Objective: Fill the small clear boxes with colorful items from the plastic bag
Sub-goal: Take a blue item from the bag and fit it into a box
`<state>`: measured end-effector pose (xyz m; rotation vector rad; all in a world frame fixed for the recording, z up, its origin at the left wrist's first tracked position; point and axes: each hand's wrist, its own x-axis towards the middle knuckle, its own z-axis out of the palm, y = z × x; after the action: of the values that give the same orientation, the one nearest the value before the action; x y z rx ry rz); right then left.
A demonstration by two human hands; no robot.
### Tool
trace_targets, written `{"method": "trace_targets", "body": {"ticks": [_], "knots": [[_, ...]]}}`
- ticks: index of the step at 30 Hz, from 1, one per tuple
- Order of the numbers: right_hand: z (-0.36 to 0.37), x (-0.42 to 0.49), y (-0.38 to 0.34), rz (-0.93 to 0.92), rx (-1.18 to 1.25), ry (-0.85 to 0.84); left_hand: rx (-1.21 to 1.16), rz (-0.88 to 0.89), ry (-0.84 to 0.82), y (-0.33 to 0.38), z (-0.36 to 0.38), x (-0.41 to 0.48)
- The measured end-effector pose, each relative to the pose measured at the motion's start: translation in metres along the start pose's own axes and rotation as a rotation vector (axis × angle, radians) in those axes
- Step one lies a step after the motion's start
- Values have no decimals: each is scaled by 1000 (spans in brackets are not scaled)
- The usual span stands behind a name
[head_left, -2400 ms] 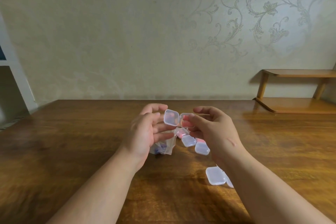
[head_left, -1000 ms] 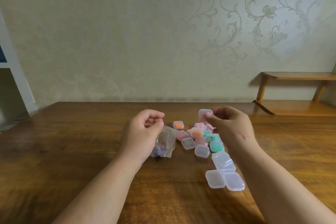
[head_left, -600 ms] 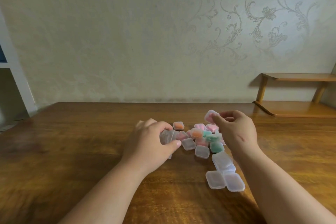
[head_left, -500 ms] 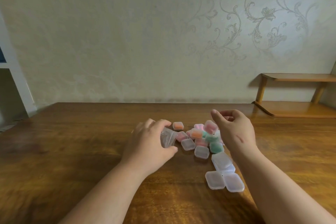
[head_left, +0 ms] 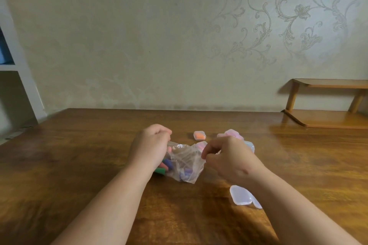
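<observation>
Head: left hand (head_left: 149, 145), right hand (head_left: 229, 158) at bag (head_left: 185, 162) edges

The broad brown wooden table (head_left: 79, 165) was smooth and varnished, glossy enough to catch the light. On it, the crinkled clear plastic bag (head_left: 185, 163) looked thin and shiny, while the small square box of frosted translucent plastic (head_left: 240, 195) nearer the table's front edge had a duller sheen.

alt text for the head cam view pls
A left hand and right hand grip a crumpled clear plastic bag of colorful items at a wooden table. Filled small boxes sit behind it, one orange; empty clear boxes lie by the right forearm.
</observation>
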<state>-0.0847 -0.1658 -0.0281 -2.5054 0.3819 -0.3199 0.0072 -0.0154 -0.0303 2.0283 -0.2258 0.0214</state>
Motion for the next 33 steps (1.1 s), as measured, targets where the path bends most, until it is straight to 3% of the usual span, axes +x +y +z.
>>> {"method": "trace_targets", "body": {"ticks": [3,7,13,21,28,33], "knots": [[2,3,5,22,-80,-20,267,-25,41,-9,2,10],[3,4,5,37,-143,-176,437,-174,-3,-18,-2,16],[3,-2,-2,-84,-128,-143,607,-187,-93,-22,2,15],[13,-4,-12,-114,-162,-223,185,-89,-151,-6,5,5],[18,8,-17,121,-289,-361,6,-201,-167,3,5,1],[24,15,-21,117,-338,-367,-83,-287,-237,3,3,3]]}}
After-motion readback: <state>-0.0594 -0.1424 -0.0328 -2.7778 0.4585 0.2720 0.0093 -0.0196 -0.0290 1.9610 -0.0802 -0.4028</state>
